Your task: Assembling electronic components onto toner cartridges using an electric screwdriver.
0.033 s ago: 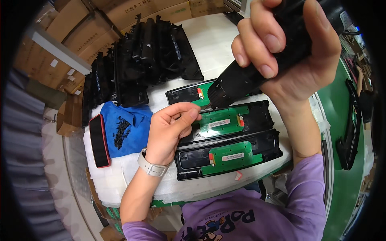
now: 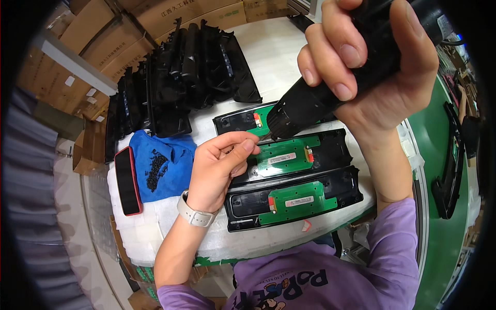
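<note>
My right hand (image 2: 382, 77) is wrapped round a black electric screwdriver (image 2: 320, 103), its nose tilted down to the left. At the thin bit, my left hand (image 2: 219, 163) pinches thumb and forefinger together; whatever is between them is too small to make out. Below and around the tip lie three black plastic panels, each bearing a green circuit board: a far panel (image 2: 235, 123) partly hidden by the screwdriver, a middle panel (image 2: 330, 147), and a near panel (image 2: 245, 201). A pile of small black screws (image 2: 156, 170) rests on a blue cloth (image 2: 178, 150) left of my left hand.
A red-edged phone (image 2: 127, 181) lies beside the cloth. Stacked black plastic parts (image 2: 191, 67) crowd the far left of the white-covered table (image 2: 268, 46). Cardboard boxes (image 2: 170, 23) stand behind. To the right, a long black part (image 2: 448, 181) lies on a green surface (image 2: 434, 227).
</note>
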A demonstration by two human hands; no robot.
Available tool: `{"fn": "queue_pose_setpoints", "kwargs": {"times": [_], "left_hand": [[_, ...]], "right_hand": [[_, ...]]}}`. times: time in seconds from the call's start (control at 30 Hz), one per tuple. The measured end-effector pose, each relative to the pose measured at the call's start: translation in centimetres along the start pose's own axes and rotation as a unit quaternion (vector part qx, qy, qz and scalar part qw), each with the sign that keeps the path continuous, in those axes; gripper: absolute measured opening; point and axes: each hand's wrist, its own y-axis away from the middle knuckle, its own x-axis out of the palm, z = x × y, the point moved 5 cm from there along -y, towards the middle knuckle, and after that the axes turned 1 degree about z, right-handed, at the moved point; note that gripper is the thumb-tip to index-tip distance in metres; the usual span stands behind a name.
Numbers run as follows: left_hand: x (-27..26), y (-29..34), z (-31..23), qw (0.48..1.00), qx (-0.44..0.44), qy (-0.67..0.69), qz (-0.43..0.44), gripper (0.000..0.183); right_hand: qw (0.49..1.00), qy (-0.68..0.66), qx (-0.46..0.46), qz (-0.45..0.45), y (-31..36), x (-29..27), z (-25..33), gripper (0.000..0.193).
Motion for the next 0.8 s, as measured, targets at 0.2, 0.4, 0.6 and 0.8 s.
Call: {"fn": "queue_pose_setpoints", "kwargs": {"times": [0.2,0.4,0.6,0.8], "left_hand": [[0.4,0.1,0.3,0.998,-0.024,0.050,0.012,0.016],[0.2,0.2,0.4,0.999,0.005,0.030,0.010,0.017],[0.6,0.2,0.0,0.999,0.015,0.043,0.018,0.015],[0.6,0.1,0.3,0.998,0.006,0.049,0.041,0.014]], "right_hand": [[0.988,0.142,-0.015,0.053,0.1,-0.7,1.0,0.038],[0.945,0.307,-0.032,0.112,0.1,-0.8,1.1,0.036],[0.945,0.303,-0.057,0.108,0.0,-1.1,1.0,0.037],[0.961,0.262,-0.044,0.083,-0.1,-1.8,0.8,0.035]]}}
